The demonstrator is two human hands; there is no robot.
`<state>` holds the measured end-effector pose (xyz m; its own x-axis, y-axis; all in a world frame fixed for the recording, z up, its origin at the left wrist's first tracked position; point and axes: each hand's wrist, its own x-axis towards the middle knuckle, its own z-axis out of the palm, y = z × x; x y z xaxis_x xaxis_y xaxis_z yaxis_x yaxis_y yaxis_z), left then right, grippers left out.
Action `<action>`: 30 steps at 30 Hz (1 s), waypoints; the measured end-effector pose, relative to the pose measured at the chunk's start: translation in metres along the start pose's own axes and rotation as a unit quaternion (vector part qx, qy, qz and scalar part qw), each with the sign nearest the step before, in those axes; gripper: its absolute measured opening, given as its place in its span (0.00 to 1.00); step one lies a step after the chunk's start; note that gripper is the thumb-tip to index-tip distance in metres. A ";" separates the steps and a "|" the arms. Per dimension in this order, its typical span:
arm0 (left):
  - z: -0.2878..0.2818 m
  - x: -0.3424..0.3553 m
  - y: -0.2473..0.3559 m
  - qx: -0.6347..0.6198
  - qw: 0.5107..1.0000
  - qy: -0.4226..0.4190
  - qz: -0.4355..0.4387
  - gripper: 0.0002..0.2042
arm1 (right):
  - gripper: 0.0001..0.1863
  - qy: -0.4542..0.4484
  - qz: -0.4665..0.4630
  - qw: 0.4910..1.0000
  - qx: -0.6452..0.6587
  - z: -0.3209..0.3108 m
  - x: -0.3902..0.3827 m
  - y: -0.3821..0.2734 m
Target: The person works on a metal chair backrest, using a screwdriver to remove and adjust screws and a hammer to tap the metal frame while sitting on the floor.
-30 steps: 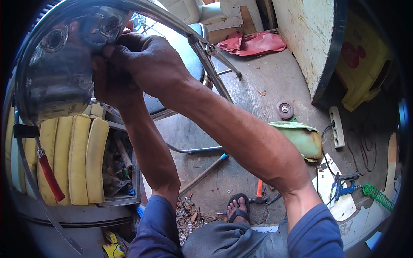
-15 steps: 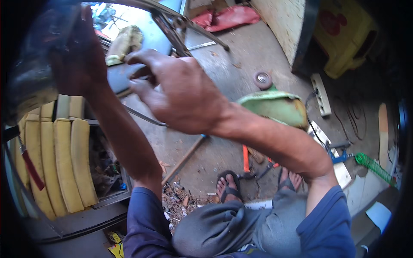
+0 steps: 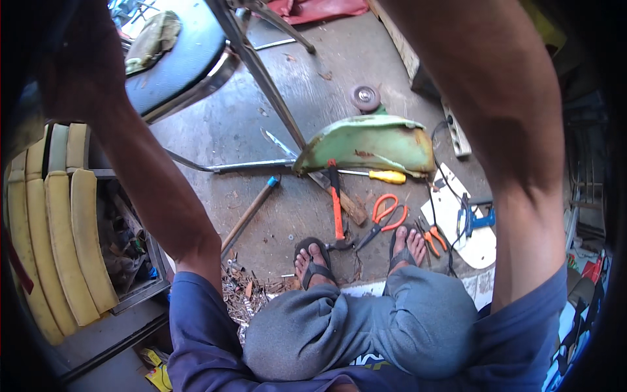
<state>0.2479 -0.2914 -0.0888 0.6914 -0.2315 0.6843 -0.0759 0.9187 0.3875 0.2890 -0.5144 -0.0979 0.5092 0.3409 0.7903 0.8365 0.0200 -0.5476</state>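
Observation:
My left hand is raised at the far upper left, deep in shadow, so its fingers and anything in them cannot be made out. The blue padded seat of a metal-framed chair is the nearest thing to it, with a worn greenish pad lying on top. My right forearm stretches up past the top edge, which leaves that hand out of view. Between the arms, on the floor, lie an orange-handled hammer, scissors, pliers and a yellow-handled screwdriver.
A curved pale green shell lies beyond the tools, with a round disc behind it. Yellow foam pads are stacked at left. A power strip and a blue corded tool are at right. A wooden-handled tool lies near debris.
My right hand has gone from the middle, where its fingers were curled, up and right out of the picture. The view has shifted, revealing more floor tools; my left arm stays raised.

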 end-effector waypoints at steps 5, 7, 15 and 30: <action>-0.025 0.006 0.007 0.251 0.956 -0.067 0.139 0.14 | 0.26 -0.027 0.006 0.996 0.084 0.012 0.046 -0.025; -0.016 0.003 0.002 0.286 0.944 -0.067 0.153 0.17 | 0.26 -0.044 0.070 0.988 0.134 0.015 0.050 -0.046; -0.001 -0.007 -0.008 0.297 0.942 0.012 0.153 0.25 | 0.20 -0.069 0.145 0.977 0.141 0.022 0.050 -0.059; -0.006 -0.004 -0.015 0.261 0.947 0.011 0.187 0.15 | 0.20 -0.073 0.082 0.985 0.134 0.029 0.057 -0.037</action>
<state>0.2502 -0.3027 -0.1011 0.5599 0.0901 0.8236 -0.6595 0.6503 0.3772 0.2812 -0.4682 -0.0402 0.5817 0.4918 0.6479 0.6522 0.1939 -0.7328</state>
